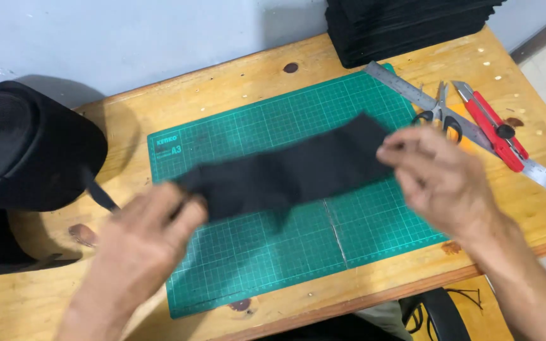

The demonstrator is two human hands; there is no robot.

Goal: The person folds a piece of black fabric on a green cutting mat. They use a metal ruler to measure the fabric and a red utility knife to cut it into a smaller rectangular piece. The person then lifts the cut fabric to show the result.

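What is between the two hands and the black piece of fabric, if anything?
Nothing visible. The left hand and right hand each pinch one end of the black fabric strip, holding it stretched above the green cutting mat.

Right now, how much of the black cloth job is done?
Done: a stack of black cut pieces sits at the table's back edge. In hand: the left hand and right hand stretch one black fabric strip over the green cutting mat. Left: the big black webbing roll looks uncut.
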